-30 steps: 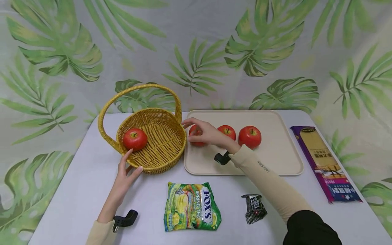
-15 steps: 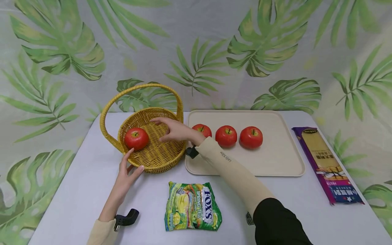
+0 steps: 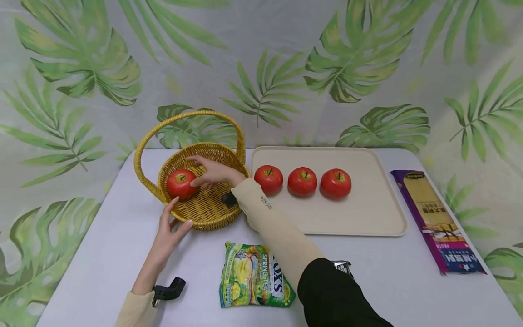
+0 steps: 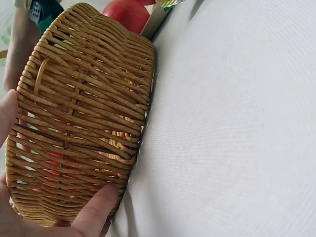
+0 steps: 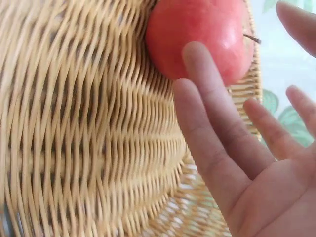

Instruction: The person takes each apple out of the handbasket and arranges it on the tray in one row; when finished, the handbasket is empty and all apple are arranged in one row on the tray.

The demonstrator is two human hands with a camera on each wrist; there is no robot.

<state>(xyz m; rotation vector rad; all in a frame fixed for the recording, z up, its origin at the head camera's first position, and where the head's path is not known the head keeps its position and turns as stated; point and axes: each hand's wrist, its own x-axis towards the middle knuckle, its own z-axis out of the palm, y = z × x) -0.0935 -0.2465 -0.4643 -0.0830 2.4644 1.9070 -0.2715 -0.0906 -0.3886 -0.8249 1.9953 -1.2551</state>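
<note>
A red apple (image 3: 181, 184) sits in the left part of a round wicker basket (image 3: 212, 200) with a tall handle. My right hand (image 3: 214, 172) reaches over the basket beside this apple; in the right wrist view the fingers (image 5: 212, 118) are extended and spread, with fingertips overlapping the apple (image 5: 197, 34). I cannot tell whether they touch it. At the basket's near-left side, my left hand (image 3: 167, 234) rests with thumb and forefinger spread along the rim. The left wrist view has a fingertip (image 4: 106, 195) against the woven outer wall (image 4: 84, 103).
A beige tray (image 3: 327, 218) to the right carries three red apples (image 3: 302, 181). In front lies a green candy bag (image 3: 247, 277), partly under the right sleeve. A small black packet (image 3: 343, 266) is mostly hidden by that sleeve. A purple pasta pack (image 3: 439, 222) lies far right.
My right hand has moved left from the tray's leftmost apple, over the basket rim, to the apple inside. The left hand has stayed at the rim.
</note>
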